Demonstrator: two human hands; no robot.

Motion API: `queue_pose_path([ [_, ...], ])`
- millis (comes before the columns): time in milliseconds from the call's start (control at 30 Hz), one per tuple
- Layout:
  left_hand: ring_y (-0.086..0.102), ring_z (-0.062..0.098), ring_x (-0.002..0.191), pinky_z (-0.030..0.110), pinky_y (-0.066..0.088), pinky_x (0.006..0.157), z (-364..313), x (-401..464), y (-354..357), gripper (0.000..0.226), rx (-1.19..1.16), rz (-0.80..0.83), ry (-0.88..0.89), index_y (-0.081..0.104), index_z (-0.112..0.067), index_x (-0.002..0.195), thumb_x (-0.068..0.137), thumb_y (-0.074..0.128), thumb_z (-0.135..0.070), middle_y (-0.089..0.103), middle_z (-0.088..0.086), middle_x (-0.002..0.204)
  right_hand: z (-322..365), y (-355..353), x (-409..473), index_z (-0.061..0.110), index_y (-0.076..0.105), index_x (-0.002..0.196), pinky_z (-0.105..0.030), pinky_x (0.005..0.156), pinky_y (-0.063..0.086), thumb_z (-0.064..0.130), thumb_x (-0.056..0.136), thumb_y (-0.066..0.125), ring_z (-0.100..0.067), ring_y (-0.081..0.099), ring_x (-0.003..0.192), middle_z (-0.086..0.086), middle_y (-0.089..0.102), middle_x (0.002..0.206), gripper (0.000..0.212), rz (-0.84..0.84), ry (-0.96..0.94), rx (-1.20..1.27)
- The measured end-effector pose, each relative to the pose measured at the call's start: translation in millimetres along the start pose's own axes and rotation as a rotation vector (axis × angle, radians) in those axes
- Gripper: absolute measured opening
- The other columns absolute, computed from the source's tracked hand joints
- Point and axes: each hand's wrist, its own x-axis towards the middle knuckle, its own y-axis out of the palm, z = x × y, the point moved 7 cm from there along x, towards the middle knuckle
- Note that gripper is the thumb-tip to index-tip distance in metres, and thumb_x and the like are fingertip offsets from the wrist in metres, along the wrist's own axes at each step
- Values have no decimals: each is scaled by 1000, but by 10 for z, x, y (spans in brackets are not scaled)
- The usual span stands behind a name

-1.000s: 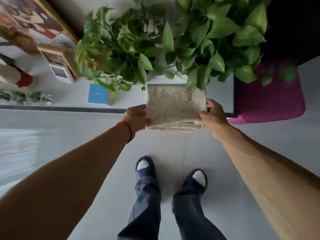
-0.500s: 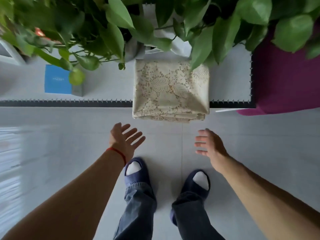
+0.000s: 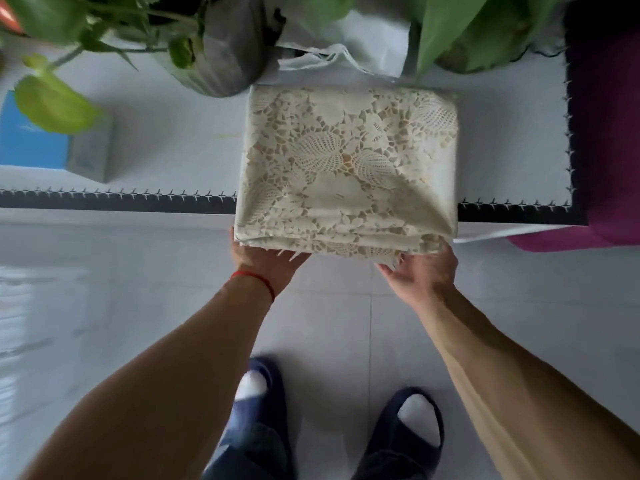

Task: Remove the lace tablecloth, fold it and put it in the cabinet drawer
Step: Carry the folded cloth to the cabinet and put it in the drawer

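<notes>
Head view: I see the cloth folded into a thick cream lace square, lying on a white top with a black toothed border. Its near edge hangs past the front border, over the floor. No drawer is in view.

My left hand sits palm up under the cloth's near left corner, fingers straight and slid beneath the overhang; it supports, it does not clasp. A red string circles that wrist.

My right hand is at the near right corner, fingers spread and running under the folded layers, touching the edge. I cannot tell whether the hidden fingertips curl; what shows is flat, not clenched.

Beyond the cloth a grey pot stands near its far left corner, with green leaves trailing left. A white rag lies just behind the far edge. A blue box sits well to the left on the same top. A magenta block stands right of the border.

Below, both feet in dark slippers with white socks stand on grey tile
</notes>
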Motion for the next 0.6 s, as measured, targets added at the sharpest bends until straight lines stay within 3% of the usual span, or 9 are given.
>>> queue_pose_path([
  [33, 48, 39, 138, 56, 43, 111, -9, 45, -50, 58, -86, 18, 57, 75, -31, 115, 86, 46, -72, 57, 18, 144, -16, -38, 42, 16, 57, 143, -57, 104, 49, 46, 106, 23, -35, 57, 133, -18, 60, 143, 58, -9, -15, -13],
  [67, 56, 40, 128, 62, 48, 104, -54, 94, -208, 55, -75, -57, 171, 67, -25, 128, 95, 41, -60, 62, 16, 136, -23, -72, 76, 15, 57, 142, -55, 95, 53, 40, 105, 25, -35, 60, 128, -17, 62, 141, 55, -14, -22, -41],
  [133, 63, 42, 119, 66, 49, 101, -187, 140, -420, 56, 68, -238, 314, 62, -16, 134, 98, 37, -51, 65, 18, 132, -30, -201, 174, 11, 62, 135, -54, 93, 54, 26, 103, 30, -33, 66, 117, -17, 67, 135, 48, -49, -35, -91],
  [200, 65, 43, 117, 65, 49, 100, -290, 248, -520, 60, 146, -259, 323, 60, -9, 134, 100, 33, -49, 66, 21, 131, -11, -253, 301, 7, 69, 119, -52, 97, 55, 17, 101, 35, -31, 71, 110, -16, 72, 129, 40, -4, -49, -178],
  [267, 67, 43, 116, 63, 48, 103, -377, 325, -676, 65, 198, -273, 304, 57, -3, 132, 101, 26, -51, 67, 24, 130, 35, -259, 403, 4, 69, 112, -48, 91, 55, 10, 99, 38, -29, 72, 108, -15, 73, 126, 34, 35, -46, -260],
  [367, 69, 48, 111, 61, 49, 103, -486, 360, -855, 57, 356, -270, 287, 55, -5, 130, 102, 27, -45, 71, 28, 121, 148, -287, 549, 5, 66, 116, -46, 92, 51, 10, 101, 35, -29, 68, 113, -15, 69, 129, 35, 60, -55, -279],
  [467, 72, 47, 104, 54, 56, 95, -630, 315, -951, 38, 557, -275, 302, 60, -5, 123, 98, 40, -25, 75, 26, 113, 162, -373, 622, 9, 64, 121, -48, 103, 44, 21, 107, 30, -29, 66, 116, -13, 68, 133, 38, 85, -39, -383],
  [600, 71, 39, 104, 48, 58, 85, -660, 205, -808, 31, 572, -205, 311, 60, 7, 117, 94, 41, -2, 69, 23, 124, 271, -342, 467, 8, 60, 130, -52, 108, 40, 20, 107, 28, -32, 63, 121, -15, 61, 145, 41, 73, -92, -367],
])
